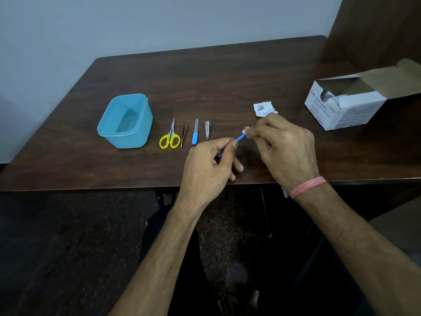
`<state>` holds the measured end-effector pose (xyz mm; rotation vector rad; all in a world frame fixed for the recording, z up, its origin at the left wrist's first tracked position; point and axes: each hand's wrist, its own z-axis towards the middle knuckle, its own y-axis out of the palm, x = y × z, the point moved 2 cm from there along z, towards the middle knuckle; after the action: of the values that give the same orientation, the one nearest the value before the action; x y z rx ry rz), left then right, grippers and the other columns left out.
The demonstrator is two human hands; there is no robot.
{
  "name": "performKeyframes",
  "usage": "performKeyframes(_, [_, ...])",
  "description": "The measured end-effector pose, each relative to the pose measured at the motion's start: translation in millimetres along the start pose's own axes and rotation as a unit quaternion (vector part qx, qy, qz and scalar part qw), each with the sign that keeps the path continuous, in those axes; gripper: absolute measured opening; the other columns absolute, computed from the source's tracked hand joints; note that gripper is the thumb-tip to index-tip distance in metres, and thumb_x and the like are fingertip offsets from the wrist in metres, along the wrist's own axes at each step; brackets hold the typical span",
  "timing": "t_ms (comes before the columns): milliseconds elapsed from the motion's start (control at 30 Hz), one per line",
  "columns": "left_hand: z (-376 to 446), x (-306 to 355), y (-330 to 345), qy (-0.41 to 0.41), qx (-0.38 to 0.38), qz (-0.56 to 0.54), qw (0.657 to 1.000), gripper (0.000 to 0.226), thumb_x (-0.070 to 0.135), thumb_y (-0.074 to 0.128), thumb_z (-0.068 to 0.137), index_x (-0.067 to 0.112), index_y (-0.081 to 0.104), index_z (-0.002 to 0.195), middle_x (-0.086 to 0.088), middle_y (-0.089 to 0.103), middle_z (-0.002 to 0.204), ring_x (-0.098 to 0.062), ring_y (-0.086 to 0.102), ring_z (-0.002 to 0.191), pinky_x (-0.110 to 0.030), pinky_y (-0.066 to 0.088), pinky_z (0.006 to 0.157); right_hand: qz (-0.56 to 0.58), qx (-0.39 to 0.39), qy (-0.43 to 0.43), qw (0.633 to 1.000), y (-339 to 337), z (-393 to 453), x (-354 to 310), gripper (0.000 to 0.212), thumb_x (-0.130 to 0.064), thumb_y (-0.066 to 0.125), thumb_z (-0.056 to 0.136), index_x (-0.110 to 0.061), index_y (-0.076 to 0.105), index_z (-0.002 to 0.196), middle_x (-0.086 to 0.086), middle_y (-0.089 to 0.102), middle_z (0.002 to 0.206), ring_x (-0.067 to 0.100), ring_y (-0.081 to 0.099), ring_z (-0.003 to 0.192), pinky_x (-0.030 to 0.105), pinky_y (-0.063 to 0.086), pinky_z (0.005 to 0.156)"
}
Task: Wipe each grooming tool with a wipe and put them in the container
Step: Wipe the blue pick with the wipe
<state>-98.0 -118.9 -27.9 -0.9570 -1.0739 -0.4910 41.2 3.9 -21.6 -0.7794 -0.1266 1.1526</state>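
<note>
My left hand [209,163] grips a thin blue-handled tool [239,139] by its handle above the table's front edge. My right hand [282,147] pinches a small white wipe [245,130] around the tool's far end, which is hidden by the fingers. To the left, laid in a row on the table, are yellow-handled scissors [170,137], tweezers [184,132], a blue-handled nail file [195,132] and a small metal nail clipper [207,130]. A blue plastic container [125,120] stands open at the left end of the row; it looks empty.
A torn white wipe wrapper [264,108] lies just beyond my right hand. An open white box of alcohol swabs [346,103] stands at the right of the dark wooden table [205,83]. A wall runs behind the table.
</note>
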Motion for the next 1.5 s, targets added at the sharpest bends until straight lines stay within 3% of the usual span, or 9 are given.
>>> performKeyframes(100, [-1,-1,0,0.006,0.008,-0.008,1.000,0.021,0.030,0.061,0.117,0.033,0.082,0.116,0.011,0.081,0.076,-0.007,0.066,0.050,-0.019,0.051,0.054,0.011,0.003,0.021,1.000,0,1,3,0.021,-0.029,0.072,0.109,-0.017,0.086,0.098,-0.005,0.072,0.094,0.022,0.071,0.074,0.044,0.057,0.059])
performKeyframes(333, [1,-3,0,0.014,0.013,-0.014,1.000,0.023,0.029,0.063,0.116,0.031,0.085,0.121,0.014,0.083,0.083,-0.010,0.071,0.053,-0.015,0.050,0.054,0.022,-0.022,-0.032,0.999,-3,-3,-2,0.017,-0.025,0.070,0.109,-0.021,0.086,0.104,-0.006,0.075,0.099,0.021,0.073,0.077,0.043,0.058,0.059])
performKeyframes(533, [1,-5,1,0.011,0.029,-0.022,0.999,0.023,0.027,0.068,0.114,0.024,0.083,0.130,0.015,0.085,0.091,-0.011,0.075,0.055,-0.013,0.050,0.054,0.030,-0.002,0.035,0.999,-1,2,6,0.017,-0.031,0.076,0.105,-0.020,0.087,0.098,-0.007,0.075,0.095,0.019,0.072,0.078,0.044,0.058,0.062])
performKeyframes(767, [1,-3,0,0.007,0.029,-0.032,0.999,0.023,0.026,0.068,0.113,0.023,0.084,0.130,0.011,0.087,0.097,-0.013,0.077,0.056,-0.012,0.050,0.053,0.063,-0.039,0.061,0.995,-3,4,14,0.012,-0.027,0.082,0.100,-0.018,0.086,0.095,-0.008,0.074,0.093,0.002,0.051,0.071,0.040,0.056,0.066])
performKeyframes(967, [2,-4,1,0.004,0.056,-0.020,0.998,0.025,0.027,0.067,0.114,0.022,0.082,0.134,0.012,0.086,0.097,-0.013,0.076,0.054,-0.014,0.051,0.053,0.035,-0.088,0.006,0.995,-1,24,18,0.013,-0.032,0.079,0.100,-0.024,0.087,0.105,-0.008,0.074,0.100,0.020,0.072,0.084,0.047,0.060,0.067])
performKeyframes(1100, [1,-2,2,-0.001,0.049,-0.011,0.999,0.026,0.032,0.062,0.116,0.024,0.081,0.133,0.015,0.086,0.095,-0.013,0.076,0.056,-0.017,0.052,0.055,0.029,-0.081,0.007,0.996,2,17,20,0.013,-0.027,0.074,0.103,-0.025,0.085,0.109,-0.008,0.073,0.106,0.018,0.073,0.088,0.046,0.060,0.069])
performKeyframes(1233, [0,2,-1,-0.027,0.028,-0.057,0.998,0.030,0.031,0.054,0.120,0.020,0.077,0.136,0.012,0.086,0.099,-0.016,0.076,0.059,-0.018,0.049,0.048,0.016,-0.052,0.016,0.998,2,17,21,0.013,-0.026,0.072,0.105,-0.024,0.083,0.110,-0.006,0.071,0.108,0.020,0.073,0.087,0.045,0.060,0.066])
performKeyframes(1400, [4,4,0,-0.056,0.031,-0.072,0.995,0.024,0.028,0.058,0.118,0.019,0.080,0.122,0.010,0.086,0.092,-0.015,0.074,0.055,-0.018,0.049,0.045,0.015,-0.036,0.026,0.999,3,17,22,0.015,-0.029,0.071,0.106,-0.024,0.084,0.111,-0.004,0.072,0.108,0.023,0.074,0.089,0.048,0.060,0.067])
performKeyframes(1500, [5,0,0,-0.048,0.032,-0.069,0.996,0.025,0.028,0.059,0.118,0.016,0.081,0.123,0.009,0.086,0.092,-0.016,0.075,0.055,-0.020,0.050,0.047,0.026,-0.042,0.005,0.999,3,17,22,0.014,-0.027,0.072,0.105,-0.022,0.084,0.111,-0.004,0.073,0.106,0.022,0.074,0.087,0.048,0.060,0.067])
